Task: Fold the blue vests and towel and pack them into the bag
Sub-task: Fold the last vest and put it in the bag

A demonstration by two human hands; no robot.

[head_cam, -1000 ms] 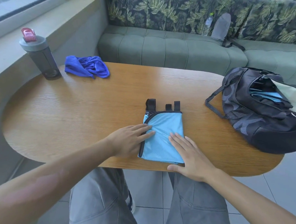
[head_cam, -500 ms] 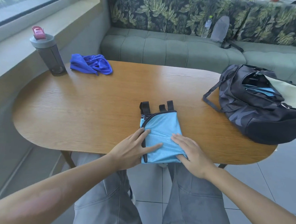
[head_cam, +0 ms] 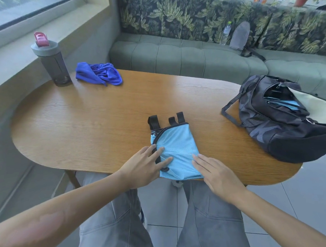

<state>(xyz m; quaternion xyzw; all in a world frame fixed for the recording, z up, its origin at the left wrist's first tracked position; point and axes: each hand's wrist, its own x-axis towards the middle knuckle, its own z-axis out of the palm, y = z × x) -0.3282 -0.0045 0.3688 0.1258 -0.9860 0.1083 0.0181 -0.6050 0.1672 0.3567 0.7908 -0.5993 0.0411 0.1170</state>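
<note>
Bench seat: green tufted cushion along the far side of the table, leaf-print backrest behind it. A clear plastic bottle and a grey pouch lean against the backrest.
Table: oval wooden top, grain running lengthwise; the person sits at the near long edge, grey trousers visible below it.
Bag: dark camouflage-pattern backpack lying on its side at the right end of the table, zip open. Light blue fabric shows inside the opening, with a pale flap turned out to the right. One strap trails onto the table toward the left.
Vest: light blue mesh with black edging, folded into a compact rectangle at the near edge of the table, centre. Three black strap loops stick out from its far end. Its near edge slightly overhangs the table.
Towel: darker blue, crumpled and unfolded, at the far left of the table, just beside the bottle.
Drink bottle: dark shaker type, grey lid with red cap, upright at the far left corner.
Left hand: palm down on the vest's left edge, fingers straight and spread, pressing flat.
Right hand: palm down at the vest's near right corner, fingers straight and close together, flat on the fabric.
</note>
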